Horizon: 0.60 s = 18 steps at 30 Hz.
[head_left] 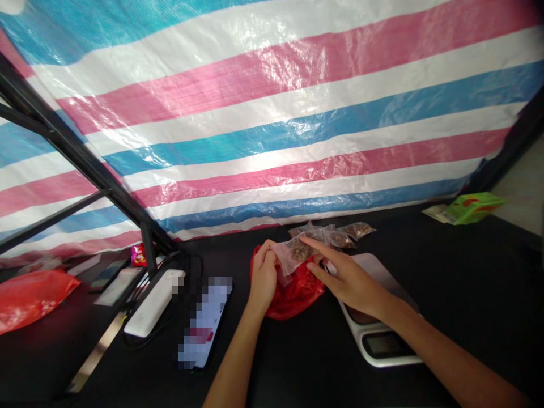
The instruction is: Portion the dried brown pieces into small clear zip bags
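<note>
My left hand (264, 277) is closed, thumb and fingers pinching one end of a small clear plastic bag (293, 254). Small brown pieces lie at the bag's other end; their kind is too small to make out. With its fingers apart, my right hand (346, 277) reaches in from the right, the index fingertip at the filled end and the thumb lower down. Beneath both hands lies a crumpled red plastic bag (293, 300). Just behind are several similar filled clear bags (357, 229). A kitchen scale (386, 343) sits under my right forearm, partly hidden by it.
Left of my hands are a phone (206, 323) and a white power strip (155, 303) with black cables. Another red plastic bag (36, 297) lies far left. A green packet (474, 208) stands at back right. Striped sheeting (297, 119) and a black metal frame (85, 161) border the table.
</note>
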Available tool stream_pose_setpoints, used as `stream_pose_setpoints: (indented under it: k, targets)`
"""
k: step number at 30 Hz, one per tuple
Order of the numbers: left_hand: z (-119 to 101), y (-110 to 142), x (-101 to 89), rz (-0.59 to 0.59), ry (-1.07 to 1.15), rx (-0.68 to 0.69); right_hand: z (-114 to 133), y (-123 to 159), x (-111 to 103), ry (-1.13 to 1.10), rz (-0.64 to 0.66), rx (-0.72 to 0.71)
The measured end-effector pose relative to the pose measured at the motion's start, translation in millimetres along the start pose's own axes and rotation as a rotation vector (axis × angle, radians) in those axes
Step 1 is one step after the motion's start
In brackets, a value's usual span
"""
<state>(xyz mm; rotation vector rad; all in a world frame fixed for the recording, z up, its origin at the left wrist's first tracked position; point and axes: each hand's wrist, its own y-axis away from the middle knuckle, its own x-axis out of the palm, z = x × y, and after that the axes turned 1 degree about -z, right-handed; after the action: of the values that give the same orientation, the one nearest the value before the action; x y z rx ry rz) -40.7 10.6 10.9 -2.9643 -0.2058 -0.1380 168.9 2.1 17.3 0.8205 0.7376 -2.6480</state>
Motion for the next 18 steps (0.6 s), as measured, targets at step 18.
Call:
stream_pose_setpoints:
  k: [18]
  targets:
    - [3.5,-4.4,-12.7,0.052,-0.401,0.172,17.3,4.4,18.8,0.226,0.026,-0.162]
